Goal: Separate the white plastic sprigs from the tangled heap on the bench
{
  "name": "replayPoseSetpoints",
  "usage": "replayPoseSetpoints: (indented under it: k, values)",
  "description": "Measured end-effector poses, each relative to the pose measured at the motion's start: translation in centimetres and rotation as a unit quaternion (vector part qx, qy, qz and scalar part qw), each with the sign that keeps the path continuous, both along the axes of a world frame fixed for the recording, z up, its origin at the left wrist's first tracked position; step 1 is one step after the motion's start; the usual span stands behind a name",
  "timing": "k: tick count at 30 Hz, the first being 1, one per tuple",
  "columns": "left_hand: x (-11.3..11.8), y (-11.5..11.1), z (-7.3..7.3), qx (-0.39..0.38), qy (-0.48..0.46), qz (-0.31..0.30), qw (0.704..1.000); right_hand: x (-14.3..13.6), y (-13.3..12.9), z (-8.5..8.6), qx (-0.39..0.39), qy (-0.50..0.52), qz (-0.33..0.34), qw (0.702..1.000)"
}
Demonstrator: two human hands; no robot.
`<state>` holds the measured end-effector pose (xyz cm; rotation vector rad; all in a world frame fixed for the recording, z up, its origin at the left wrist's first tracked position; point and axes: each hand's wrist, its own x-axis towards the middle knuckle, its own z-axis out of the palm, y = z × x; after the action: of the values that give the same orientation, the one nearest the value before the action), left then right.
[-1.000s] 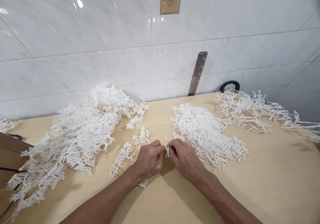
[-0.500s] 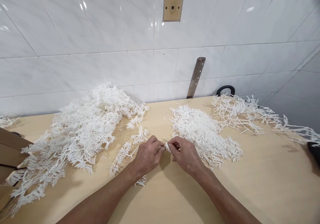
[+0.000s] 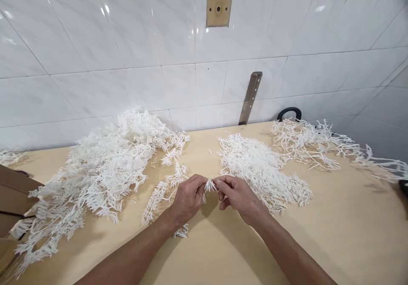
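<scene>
Between my two hands is a small white branching sprig (image 3: 209, 186), its thin tips fanned downward above the table. My left hand (image 3: 188, 195) is closed on its left side, fingers pinched. From the right, the thumb and forefinger of my right hand (image 3: 234, 193) pinch the same sprig, the other fingers curled. A strip of joined white sprigs (image 3: 157, 198) lies left of my left hand, partly hidden under the wrist. Just beyond my right hand spreads a pile of small loose white pieces (image 3: 255, 162).
A big tangled heap of white sprigs (image 3: 117, 162) covers the left side. Bare branching white stems (image 3: 306, 142) lie at the back right, near a black handle (image 3: 289, 113). A brown box (image 3: 15, 191) stands at the left edge. A metal strip (image 3: 250, 98) leans against the tiled wall.
The sprig between my fingers has turned and now shows more of its fanned tips. My right hand's fingers have shifted slightly, the lower ones more curled.
</scene>
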<state>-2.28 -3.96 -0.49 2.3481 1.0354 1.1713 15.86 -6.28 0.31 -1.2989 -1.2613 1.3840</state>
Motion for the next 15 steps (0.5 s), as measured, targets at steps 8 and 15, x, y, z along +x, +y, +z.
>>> replayPoseSetpoints:
  k: [8,15]
  values:
    - [0.05,-0.21,0.05,0.009,0.015,-0.002,1.000,0.07,-0.09,-0.08,0.004,-0.033,-0.003,0.999]
    - [0.08,-0.43,0.43,-0.014,0.012,-0.019,1.000,-0.15,-0.17,0.30,0.016,-0.075,-0.002,0.997]
